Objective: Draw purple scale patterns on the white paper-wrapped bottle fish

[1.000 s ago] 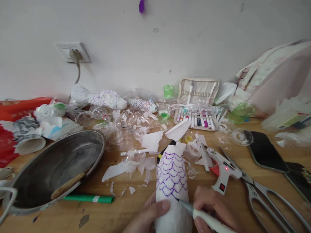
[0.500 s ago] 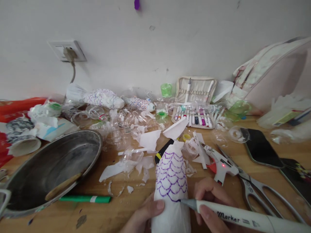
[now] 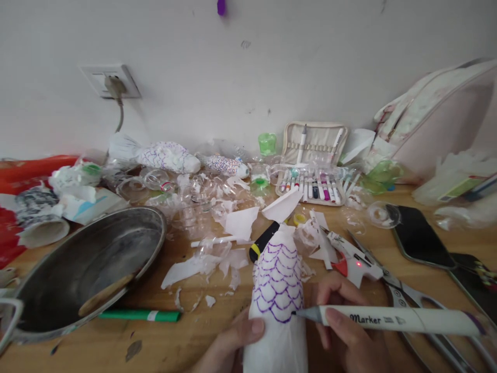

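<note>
A white paper-covered fish body (image 3: 276,290) stands tilted at the bottom centre, with rows of purple scales on its upper part and plain white below. My left hand (image 3: 236,339) is wrapped round its lower left side, thumb on the front. In my right hand (image 3: 345,326) is a white marker (image 3: 404,318), held nearly level between thumb and fingers. Its dark tip touches the fish at the right end of the lowest scale row. A black and yellow tool handle (image 3: 264,241) lies behind the fish.
A metal pan (image 3: 89,259) and green marker (image 3: 142,315) lie left. Glue gun (image 3: 355,260), scissors (image 3: 419,298) and phone (image 3: 423,235) lie right. Paper and plastic scraps, two scaled fish (image 3: 169,156) (image 3: 227,166), and a marker case (image 3: 310,145) stretch along the back.
The marker tip has moved slightly right and up to the fish's right edge, and the marker is more level. The lowest purple line reaches farther right. The view has shifted slightly.
</note>
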